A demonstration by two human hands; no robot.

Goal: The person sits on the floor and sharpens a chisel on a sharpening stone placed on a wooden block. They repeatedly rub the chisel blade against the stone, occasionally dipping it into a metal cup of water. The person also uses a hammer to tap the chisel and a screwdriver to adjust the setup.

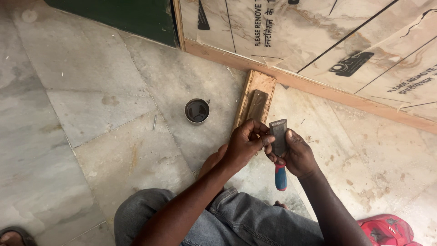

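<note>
A wide flat chisel (278, 136) with a grey steel blade and a red and blue handle points blade-up between my hands. My right hand (298, 155) grips it around the lower blade and handle top. My left hand (246, 143) pinches the blade's left edge with thumb and fingertips. Just beyond my hands, a dark sharpening stone (256, 105) lies set in a wooden block (263, 82) on the marble floor.
A small round metal cup (197, 110) of dark liquid stands left of the block. A film-covered panel (318, 41) with a wooden edge leans at the back. A nail (154, 122) lies on the floor. A red sandal (387, 230) sits at lower right.
</note>
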